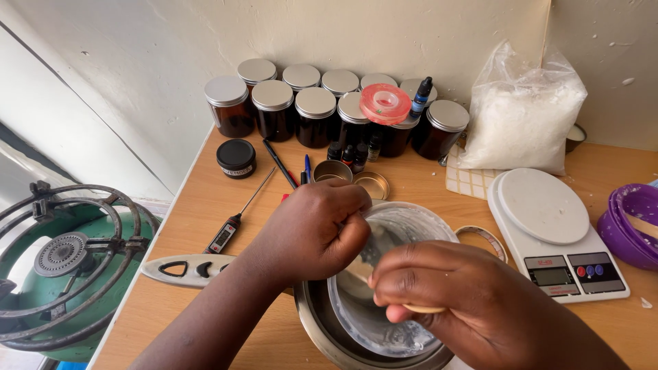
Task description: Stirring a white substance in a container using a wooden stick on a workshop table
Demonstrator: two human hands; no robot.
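The glass jug [391, 274], cloudy with white residue on its inner wall, sits tilted inside a metal pot [322, 329] at the near edge of the wooden surface [205, 205]. The right hand [466, 301] is curled closed around a pale wooden stick [421, 308] at the jug's mouth, fingers pinching it. The left hand [312, 229] is closed in a loose fist on the jug's rim, gripping it from the left.

Just left of the pot lie a grey handled tool [185, 268] and a probe thermometer [229, 226]. To the right stands a white kitchen scale [548, 229], and beyond it a purple bowl [627, 223] with a wooden stick resting in it. A green gas burner [65, 267] stands off the surface's left edge.

Farther back are two small open tins [353, 177], pens, and a black-lidded pot [236, 157]. Against the wall stand rows of dark amber jars [274, 109] with silver lids, a red tape roll [385, 103] lying on top of them, small dropper bottles [421, 96], and a clear plastic bag [521, 116] filled with white flakes.
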